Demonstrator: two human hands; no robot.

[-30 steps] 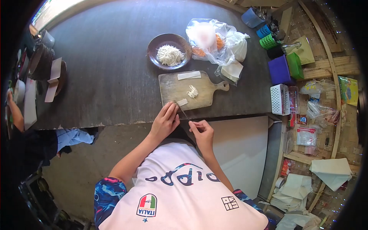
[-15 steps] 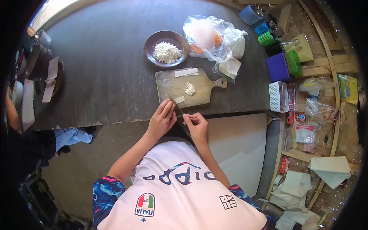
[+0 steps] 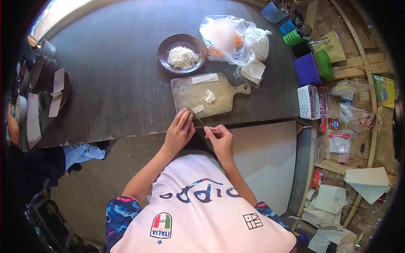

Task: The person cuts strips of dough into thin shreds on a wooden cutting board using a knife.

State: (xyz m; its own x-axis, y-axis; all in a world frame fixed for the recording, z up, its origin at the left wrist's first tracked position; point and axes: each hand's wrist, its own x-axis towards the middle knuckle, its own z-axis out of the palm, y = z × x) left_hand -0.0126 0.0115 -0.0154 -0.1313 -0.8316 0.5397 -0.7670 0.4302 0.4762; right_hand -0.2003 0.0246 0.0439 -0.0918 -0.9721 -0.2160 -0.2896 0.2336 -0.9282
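At the near edge of the wooden cutting board (image 3: 185, 90), my left hand (image 3: 180, 126) has its fingers bent together, pressing the left end of a short pale strip (image 3: 198, 109). My right hand (image 3: 220, 139) pinches a thin knife (image 3: 200, 119); its narrow blade lies against the strip, close to the left fingertips. A small heap of pale shreds (image 3: 209, 96) sits mid-board. Farther up the board lies a longer pale strip (image 3: 205, 79). Behind the board, a dark bowl (image 3: 163, 49) holds a mound of thin white shreds (image 3: 183, 57).
Clear plastic bags (image 3: 253, 38) with orange contents stand behind the board, beside a folded pale packet (image 3: 254, 71). Coloured baskets (image 3: 307, 69) line the right edge. At far left are stacked dark bowls (image 3: 42, 74) and another person's arm (image 3: 13, 126).
The right hand has shifted very slightly to the right with the knife. The left hand stays at the board's edge, and the view has tilted a little.
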